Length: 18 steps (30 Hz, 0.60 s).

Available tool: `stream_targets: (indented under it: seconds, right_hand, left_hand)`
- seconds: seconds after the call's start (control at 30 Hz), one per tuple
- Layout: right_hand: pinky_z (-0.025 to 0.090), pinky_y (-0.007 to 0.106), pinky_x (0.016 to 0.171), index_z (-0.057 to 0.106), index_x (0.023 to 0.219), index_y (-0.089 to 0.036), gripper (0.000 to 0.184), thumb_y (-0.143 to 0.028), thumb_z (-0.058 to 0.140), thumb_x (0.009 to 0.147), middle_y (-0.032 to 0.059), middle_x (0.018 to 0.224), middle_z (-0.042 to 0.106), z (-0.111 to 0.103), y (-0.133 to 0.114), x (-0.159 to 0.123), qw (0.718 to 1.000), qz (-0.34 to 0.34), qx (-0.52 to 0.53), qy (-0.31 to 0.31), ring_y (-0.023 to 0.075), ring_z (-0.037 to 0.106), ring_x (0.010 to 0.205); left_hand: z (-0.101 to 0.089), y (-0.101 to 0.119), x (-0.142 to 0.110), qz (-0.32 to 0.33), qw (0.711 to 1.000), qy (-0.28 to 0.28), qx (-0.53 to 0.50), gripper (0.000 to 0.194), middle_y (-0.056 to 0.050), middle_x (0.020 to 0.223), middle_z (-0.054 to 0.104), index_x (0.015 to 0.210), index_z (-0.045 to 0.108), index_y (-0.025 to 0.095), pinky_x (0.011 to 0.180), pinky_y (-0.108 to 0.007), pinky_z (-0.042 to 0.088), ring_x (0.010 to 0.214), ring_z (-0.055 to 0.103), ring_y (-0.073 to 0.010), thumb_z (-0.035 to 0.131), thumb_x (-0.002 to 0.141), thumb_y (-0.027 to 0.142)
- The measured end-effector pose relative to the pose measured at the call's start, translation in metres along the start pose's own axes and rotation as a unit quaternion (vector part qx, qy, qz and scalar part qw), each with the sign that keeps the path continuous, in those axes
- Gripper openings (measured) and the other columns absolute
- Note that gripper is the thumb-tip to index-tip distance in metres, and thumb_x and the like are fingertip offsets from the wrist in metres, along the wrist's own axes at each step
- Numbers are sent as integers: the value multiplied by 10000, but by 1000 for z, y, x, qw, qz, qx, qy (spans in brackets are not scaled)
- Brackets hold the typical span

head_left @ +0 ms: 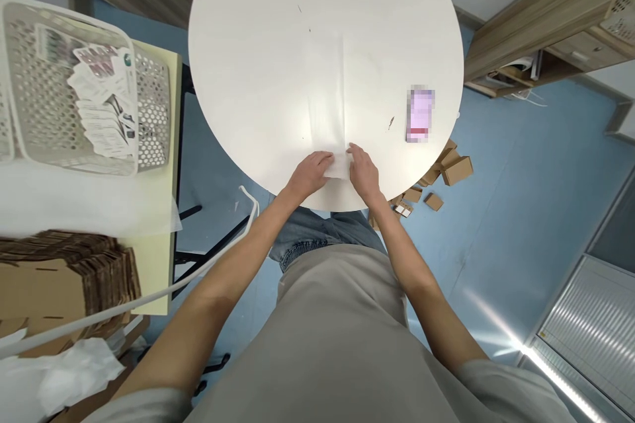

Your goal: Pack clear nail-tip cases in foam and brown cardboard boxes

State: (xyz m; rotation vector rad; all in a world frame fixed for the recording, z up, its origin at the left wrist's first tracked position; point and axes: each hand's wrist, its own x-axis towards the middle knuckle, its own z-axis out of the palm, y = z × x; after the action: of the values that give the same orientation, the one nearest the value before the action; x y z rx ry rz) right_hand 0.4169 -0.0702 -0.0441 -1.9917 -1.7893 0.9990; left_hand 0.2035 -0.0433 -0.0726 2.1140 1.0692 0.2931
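On the round white table (238,66) a long strip of thin translucent white sheet (327,112) lies flat, stretching away from me. Its near end is folded over close to the table's front edge. My left hand (313,172) grips the left side of this folded end, its fingers curled over the sheet. Across from it, my right hand (364,173) holds the right side between thumb and fingers. A narrow gap with the folded layer separates the two hands. Whatever lies under the fold cannot be made out.
A phone (420,114) lies on the table's right. To the left, a side table (161,244) carries a white basket (74,158) of packets and stacked flat cardboard (44,287). A white cable (198,271) crosses near my left arm. Small cardboard boxes (456,170) sit on the floor.
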Motion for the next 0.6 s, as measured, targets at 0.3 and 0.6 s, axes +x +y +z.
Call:
stream_targets:
  seconds: [0.3,0.6]
  right_hand:
    - [570,497,1111,622,1454,-214,479,-131,463,1010,111,1501,667,0,13,11,992,-98,9,-78,304,560,1400]
    - [558,393,999,696,1308,-206,323,-372,500,1112,122,1273,712,2,1,34,998,-27,37,-50,266,636,1163]
  left_hand:
    - [-12,1,2,-83,992,37,-82,438,-109,1375,719,1301,734,216,1072,-435,594,1261,702,-306,719,863,211]
    - [-18,9,4,-308,927,112,-184,362,-82,1166,823,1175,771,210,932,-354,601,1076,760,-278,721,967,501]
